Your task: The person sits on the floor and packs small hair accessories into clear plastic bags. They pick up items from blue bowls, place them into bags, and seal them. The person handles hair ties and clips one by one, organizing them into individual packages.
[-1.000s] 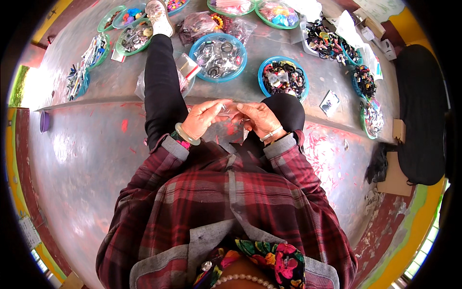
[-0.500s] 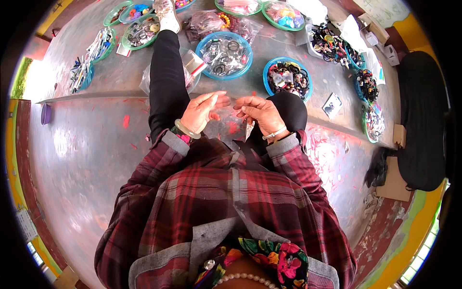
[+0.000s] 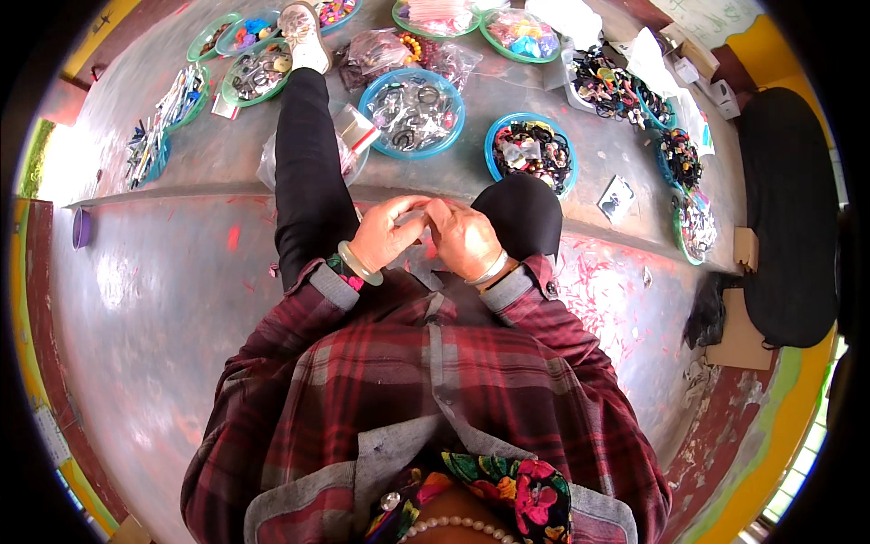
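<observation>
Small clear packet [image 3: 419, 220] pinched between left grip [image 3: 385, 238] and right grip [image 3: 464, 238], both clenched on it.

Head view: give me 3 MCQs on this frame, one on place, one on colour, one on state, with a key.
1. Where are the left hand and right hand?
A. Together, over the lap
B. Inside a blue dish
C. Flat on the floor

2. What colour is the rim of the round dish just ahead of the hands?
A. Yellow
B. Blue
C. White

3. How does the person's left leg lie?
A. Tucked out of sight
B. Folded, knee up
C. Stretched out ahead

Key: 1 A, the fingertips meet in front of the plaid shirt; 2 B, its rim is blue; 3 C, the black-trousered leg runs straight to the pale shoe.
</observation>
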The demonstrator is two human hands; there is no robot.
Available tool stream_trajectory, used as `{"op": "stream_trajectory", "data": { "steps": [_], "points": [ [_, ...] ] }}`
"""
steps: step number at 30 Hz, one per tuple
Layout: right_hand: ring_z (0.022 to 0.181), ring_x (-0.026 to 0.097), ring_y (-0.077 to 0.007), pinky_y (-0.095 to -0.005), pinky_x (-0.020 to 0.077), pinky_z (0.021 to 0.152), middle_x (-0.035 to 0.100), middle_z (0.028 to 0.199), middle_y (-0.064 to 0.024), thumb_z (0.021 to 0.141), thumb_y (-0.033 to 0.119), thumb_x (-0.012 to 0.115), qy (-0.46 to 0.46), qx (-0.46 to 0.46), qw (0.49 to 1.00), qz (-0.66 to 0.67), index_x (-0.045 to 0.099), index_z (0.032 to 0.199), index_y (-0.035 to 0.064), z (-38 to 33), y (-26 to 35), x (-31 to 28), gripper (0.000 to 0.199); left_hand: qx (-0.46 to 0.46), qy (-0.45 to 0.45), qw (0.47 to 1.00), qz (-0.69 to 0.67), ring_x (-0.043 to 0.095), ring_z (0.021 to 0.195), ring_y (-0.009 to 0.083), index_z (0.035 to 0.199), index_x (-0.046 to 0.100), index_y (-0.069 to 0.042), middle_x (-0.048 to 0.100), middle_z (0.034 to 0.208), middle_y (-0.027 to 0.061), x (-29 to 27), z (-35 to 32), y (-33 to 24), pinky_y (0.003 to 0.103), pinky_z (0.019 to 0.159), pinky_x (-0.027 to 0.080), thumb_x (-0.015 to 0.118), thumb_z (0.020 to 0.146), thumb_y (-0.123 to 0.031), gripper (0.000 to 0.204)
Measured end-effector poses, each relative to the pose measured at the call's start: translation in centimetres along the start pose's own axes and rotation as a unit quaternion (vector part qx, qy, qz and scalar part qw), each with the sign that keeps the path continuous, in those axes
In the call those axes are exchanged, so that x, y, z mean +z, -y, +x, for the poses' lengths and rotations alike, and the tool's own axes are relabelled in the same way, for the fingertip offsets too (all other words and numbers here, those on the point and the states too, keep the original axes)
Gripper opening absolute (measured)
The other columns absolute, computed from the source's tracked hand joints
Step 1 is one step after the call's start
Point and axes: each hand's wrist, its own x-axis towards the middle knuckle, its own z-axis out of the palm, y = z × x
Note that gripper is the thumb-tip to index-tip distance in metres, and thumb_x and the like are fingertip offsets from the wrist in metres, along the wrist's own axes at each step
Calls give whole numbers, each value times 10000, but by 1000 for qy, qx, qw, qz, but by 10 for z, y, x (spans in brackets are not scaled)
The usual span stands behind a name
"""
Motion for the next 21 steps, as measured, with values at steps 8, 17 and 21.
{"op": "stream_trajectory", "data": {
  "steps": [8, 17, 21],
  "points": [
    [745, 593, -335, -383, 483, 619, 597, 898, -176, 692, 26, 546, 7, -113, 994, -9, 326, 1316, 7, 4, 13, -10, 661, 44, -51, 998, -19, 587, 814, 116, 997, 583, 33, 633, 880, 76, -1, 2, 19, 248, 709, 481, 499, 871, -29, 165],
    [846, 580, -327, -383, 482, 761, 587, 1018, -175, 694, 72, 564, 57, -101, 992, -42, 384, 1272, -4, 9, 16, -15, 610, 14, -94, 995, 34, 588, 765, 113, 930, 631, 33, 647, 835, 68, -5, 4, 24, 234, 708, 463, 528, 859, -52, 151],
    [875, 586, -294, -374, 487, 735, 607, 952, -144, 721, 46, 524, -104, -82, 990, -54, 586, 1001, 47, 29, -16, -49, 287, -55, -129, 990, 21, 563, 775, 72, 965, 624, 51, 631, 822, 15, -15, 6, 35, 213, 700, 455, 511, 855, -50, 187]
  ]
}}
